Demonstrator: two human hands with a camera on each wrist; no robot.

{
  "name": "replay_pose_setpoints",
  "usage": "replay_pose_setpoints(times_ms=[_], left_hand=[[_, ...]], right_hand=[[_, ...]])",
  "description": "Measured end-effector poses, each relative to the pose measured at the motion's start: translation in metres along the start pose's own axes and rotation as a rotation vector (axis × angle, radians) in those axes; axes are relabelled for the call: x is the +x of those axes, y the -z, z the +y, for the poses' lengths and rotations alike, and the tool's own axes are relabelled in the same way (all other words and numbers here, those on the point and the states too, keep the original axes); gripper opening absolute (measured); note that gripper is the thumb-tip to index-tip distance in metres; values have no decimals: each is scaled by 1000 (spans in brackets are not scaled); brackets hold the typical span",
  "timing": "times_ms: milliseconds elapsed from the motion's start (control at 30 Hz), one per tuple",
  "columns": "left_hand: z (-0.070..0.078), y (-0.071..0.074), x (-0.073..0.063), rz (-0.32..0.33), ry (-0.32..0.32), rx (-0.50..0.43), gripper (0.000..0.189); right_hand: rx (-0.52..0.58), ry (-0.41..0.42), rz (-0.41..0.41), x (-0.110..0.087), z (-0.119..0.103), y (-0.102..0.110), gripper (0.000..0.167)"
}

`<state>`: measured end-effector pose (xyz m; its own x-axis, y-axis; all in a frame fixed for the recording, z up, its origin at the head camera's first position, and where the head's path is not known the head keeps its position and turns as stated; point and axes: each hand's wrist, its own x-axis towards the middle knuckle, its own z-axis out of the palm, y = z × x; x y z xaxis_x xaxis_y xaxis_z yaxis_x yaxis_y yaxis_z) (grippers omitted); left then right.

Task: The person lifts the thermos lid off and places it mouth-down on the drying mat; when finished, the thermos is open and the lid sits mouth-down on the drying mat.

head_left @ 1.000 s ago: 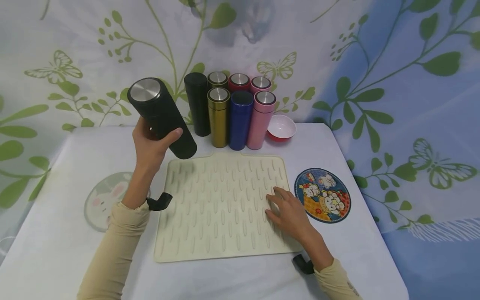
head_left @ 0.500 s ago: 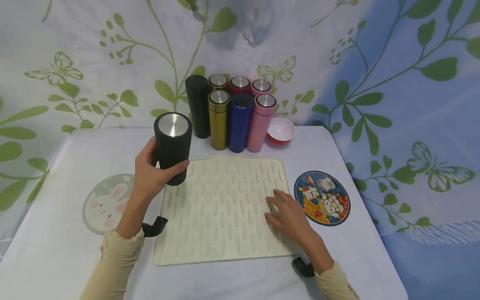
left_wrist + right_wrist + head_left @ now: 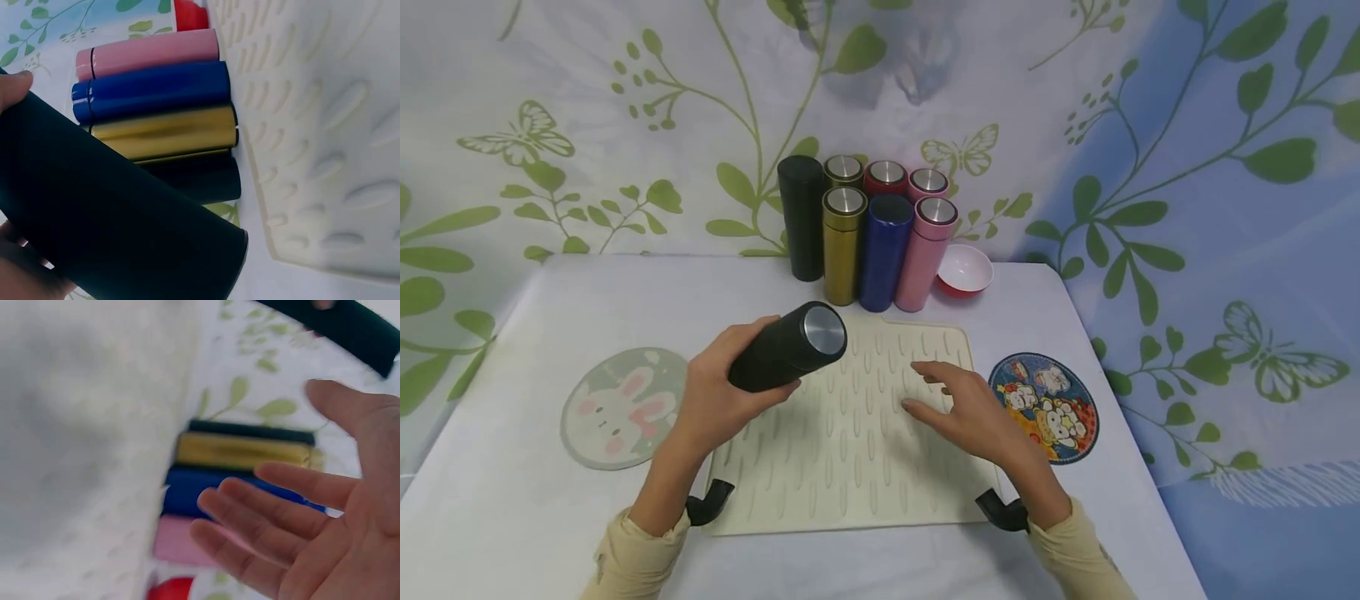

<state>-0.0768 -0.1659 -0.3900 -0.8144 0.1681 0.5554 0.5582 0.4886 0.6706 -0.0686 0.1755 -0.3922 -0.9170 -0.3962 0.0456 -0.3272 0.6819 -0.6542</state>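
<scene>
My left hand [image 3: 724, 385] grips a black thermos bottle [image 3: 775, 354] round its body, above the left part of the cream ribbed mat [image 3: 865, 492]. The bottle is tilted, its silver-topped end pointing right and toward the head camera. In the left wrist view the black thermos bottle [image 3: 125, 200] crosses in front of the standing bottles. My right hand [image 3: 966, 412] hovers over the mat's right side, thumb and fingers spread apart, holding nothing. Seen from the right wrist, the right hand [image 3: 300, 531] has its fingers extended, apart from the bottle.
Several bottles stand at the back: black [image 3: 801, 221], gold [image 3: 841, 250], blue [image 3: 884, 258], pink [image 3: 922, 258], with gold, red and pink ones behind. A red-and-white bowl [image 3: 965, 268] sits beside them. Round mats lie either side: a rabbit one [image 3: 621, 408] and a colourful one [image 3: 1048, 408].
My left hand has brought the black thermos bottle down and right over the mat, tipping its silver end rightward. My right hand has lifted off the mat and spread its fingers.
</scene>
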Motion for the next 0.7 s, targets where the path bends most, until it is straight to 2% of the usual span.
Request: replay_pose_setpoints(times_ms=[133, 233, 400, 567, 700], left_hand=[[4, -6, -10, -31, -1, 82, 82], [5, -13, -17, -32, -17, 161, 85], [13, -23, -25, -24, -76, 279, 86], [24, -32, -26, -9, -173, 351, 87], [31, -37, -27, 0, -201, 361, 87]], right_hand=[[176, 44, -11, 9, -30, 3, 61], [267, 73, -43, 15, -48, 3, 60], [314, 87, -68, 22, -63, -5, 58], [254, 20, 5, 20, -69, -10, 50], [319, -83, -30, 18, -76, -10, 47]])
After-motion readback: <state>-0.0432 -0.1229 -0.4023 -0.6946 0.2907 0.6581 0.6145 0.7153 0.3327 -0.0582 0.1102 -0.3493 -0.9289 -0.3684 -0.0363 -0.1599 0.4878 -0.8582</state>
